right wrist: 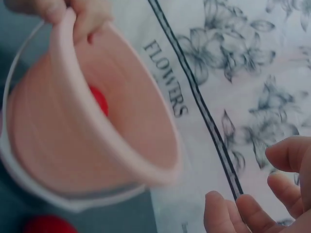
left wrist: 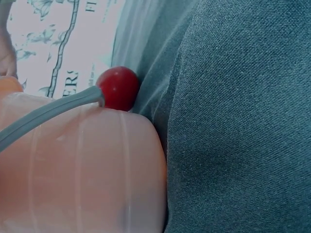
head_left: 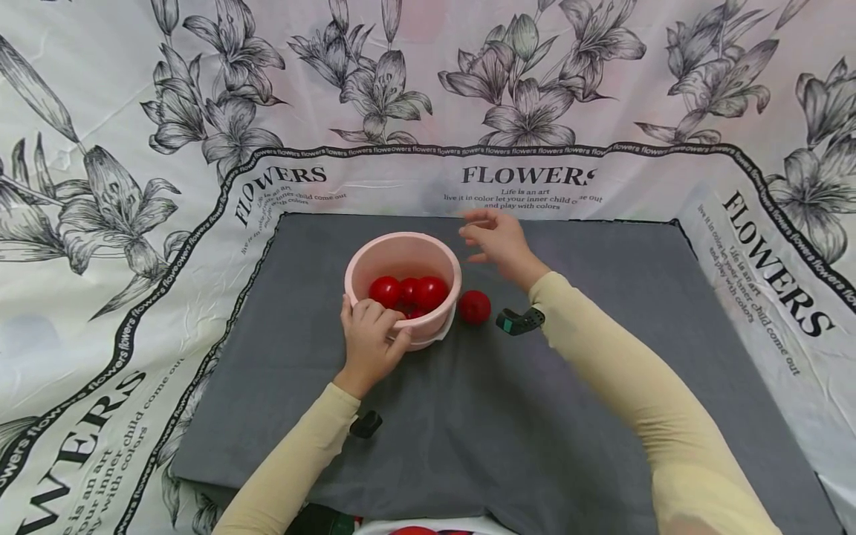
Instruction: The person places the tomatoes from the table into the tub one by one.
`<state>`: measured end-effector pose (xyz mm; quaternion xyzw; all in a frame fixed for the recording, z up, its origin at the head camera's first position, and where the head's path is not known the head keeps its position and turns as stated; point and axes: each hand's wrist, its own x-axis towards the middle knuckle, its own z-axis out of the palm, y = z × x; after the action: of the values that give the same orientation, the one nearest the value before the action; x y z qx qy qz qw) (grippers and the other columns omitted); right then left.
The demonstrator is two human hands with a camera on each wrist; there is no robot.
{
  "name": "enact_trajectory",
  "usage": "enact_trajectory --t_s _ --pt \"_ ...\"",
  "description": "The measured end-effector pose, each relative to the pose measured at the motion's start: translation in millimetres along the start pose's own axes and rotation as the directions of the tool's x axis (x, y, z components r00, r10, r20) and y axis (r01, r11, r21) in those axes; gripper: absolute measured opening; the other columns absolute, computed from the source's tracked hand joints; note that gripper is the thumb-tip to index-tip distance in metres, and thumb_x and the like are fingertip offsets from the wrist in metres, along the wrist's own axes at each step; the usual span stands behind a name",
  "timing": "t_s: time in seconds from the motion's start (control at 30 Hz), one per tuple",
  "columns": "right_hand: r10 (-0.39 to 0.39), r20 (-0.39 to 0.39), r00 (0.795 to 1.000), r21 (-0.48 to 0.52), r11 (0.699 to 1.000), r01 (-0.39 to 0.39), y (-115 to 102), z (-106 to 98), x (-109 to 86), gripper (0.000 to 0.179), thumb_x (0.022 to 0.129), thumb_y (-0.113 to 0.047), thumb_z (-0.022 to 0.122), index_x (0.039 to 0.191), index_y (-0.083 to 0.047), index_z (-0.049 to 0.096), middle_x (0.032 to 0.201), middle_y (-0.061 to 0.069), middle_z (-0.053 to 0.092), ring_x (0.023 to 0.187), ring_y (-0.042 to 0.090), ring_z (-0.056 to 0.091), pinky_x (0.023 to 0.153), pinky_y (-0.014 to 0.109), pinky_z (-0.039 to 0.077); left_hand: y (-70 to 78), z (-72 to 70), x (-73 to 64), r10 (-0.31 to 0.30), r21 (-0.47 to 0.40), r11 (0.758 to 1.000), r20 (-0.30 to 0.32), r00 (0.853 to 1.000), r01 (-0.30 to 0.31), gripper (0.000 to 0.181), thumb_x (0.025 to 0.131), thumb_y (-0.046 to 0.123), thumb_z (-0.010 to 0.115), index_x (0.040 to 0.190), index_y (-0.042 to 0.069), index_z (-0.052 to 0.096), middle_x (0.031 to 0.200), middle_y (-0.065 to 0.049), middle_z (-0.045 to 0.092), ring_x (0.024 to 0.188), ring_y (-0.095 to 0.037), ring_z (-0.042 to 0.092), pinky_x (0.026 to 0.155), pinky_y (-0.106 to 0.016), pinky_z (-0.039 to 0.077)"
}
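A pink bucket (head_left: pixel 403 249) stands on the grey cloth, several glossy red balls (head_left: pixel 432 293) at its bottom; whether they are fruit I cannot tell. My left hand (head_left: pixel 371 338) grips the near rim, with fingers over the edge and thumb outside. In the right wrist view the bucket (right wrist: pixel 53 131) looks tilted, and its pale handle (right wrist: pixel 73 203) hangs down outside. Another red ball (head_left: pixel 475 307) lies on the cloth just right of the bucket. My right hand (head_left: pixel 498 241) is held up past that ball, fingers loosely bent and holding nothing.
A dark grey cloth (head_left: pixel 568 416) covers the table. Behind and around it hangs a white flower-printed sheet (head_left: pixel 401 186). At the table's front edge, a white container rim (head_left: pixel 435 524) with red things inside shows partly. Wrist straps with small devices sit on both forearms.
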<state>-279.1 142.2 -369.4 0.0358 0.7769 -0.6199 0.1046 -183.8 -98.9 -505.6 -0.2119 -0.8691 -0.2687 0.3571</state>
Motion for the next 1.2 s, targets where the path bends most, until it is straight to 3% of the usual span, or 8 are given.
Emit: enact_trajectory --t_s 0.3,0.57,0.8,0.9,1.03,1.2 --pt "0.022 -0.088 0.996 -0.027 0.999 -0.024 23 -47 -6.0 0.043 0.101 -0.023 0.061 0.142 -0.011 0.054 0.138 0.011 0.057 0.115 0.021 0.061 0.085 0.035 0.063 -1.0 0.2 0.8 -0.011 -0.004 1.0 -0.001 1.0 0.011 0.028 0.088 0.036 0.058 0.084 0.013 0.072 0.085 -0.011 0.067 0.098 -0.031 0.059 0.113 -0.077 0.023" --pt "0.105 -0.105 0.989 -0.041 0.993 -0.109 58 -71 -14.7 0.049 0.102 -0.029 0.058 0.146 -0.01 0.048 0.132 0.004 0.056 0.109 0.016 0.06 0.096 0.042 0.06 0.3 1.2 -0.4 -0.005 0.001 1.0 -0.01 1.0 0.005 0.027 0.087 0.035 0.058 0.083 0.013 0.072 0.084 -0.011 0.067 0.098 -0.031 0.059 0.112 -0.078 0.024" --pt "0.129 -0.095 0.987 -0.055 0.989 -0.135 87 -77 -19.0 0.048 0.102 -0.03 0.057 0.146 -0.01 0.048 0.137 0.007 0.056 0.106 0.014 0.059 0.086 0.034 0.062 0.9 2.1 0.6 0.009 -0.004 1.0 -0.022 1.0 -0.009 0.027 0.087 0.036 0.058 0.083 0.013 0.072 0.083 -0.011 0.067 0.097 -0.031 0.059 0.112 -0.078 0.025" --pt "0.132 -0.084 0.988 -0.055 0.989 -0.137 97 -75 -18.3 0.048 0.102 -0.03 0.057 0.145 -0.01 0.049 0.137 0.009 0.056 0.103 0.014 0.059 0.088 0.036 0.062 0.9 1.9 0.9 0.015 -0.004 1.0 -0.033 0.999 -0.015 0.027 0.088 0.037 0.057 0.083 0.014 0.072 0.082 -0.011 0.067 0.096 -0.031 0.059 0.111 -0.079 0.026" --pt "0.131 -0.066 0.989 -0.05 0.99 -0.134 109 -69 -17.2 0.05 0.103 -0.029 0.056 0.147 -0.007 0.047 0.145 0.017 0.053 0.117 0.027 0.06 0.096 0.043 0.059 1.1 2.1 0.5 0.012 -0.005 1.0 -0.041 0.999 -0.013 0.027 0.087 0.037 0.058 0.082 0.014 0.072 0.082 -0.01 0.066 0.096 -0.03 0.059 0.11 -0.079 0.026" --pt "0.148 -0.036 0.988 -0.043 0.988 -0.15 122 -59 -15.4 0.053 0.103 -0.028 0.056 0.15 -0.006 0.045 0.153 0.021 0.047 0.136 0.042 0.05 0.103 0.05 0.055 1.4 1.9 -0.7 0.005 -0.014 1.0 -0.036 0.999 -0.006 0.025 0.087 0.035 0.058 0.083 0.014 0.072 0.081 -0.01 0.066 0.096 -0.031 0.058 0.111 -0.078 0.025"
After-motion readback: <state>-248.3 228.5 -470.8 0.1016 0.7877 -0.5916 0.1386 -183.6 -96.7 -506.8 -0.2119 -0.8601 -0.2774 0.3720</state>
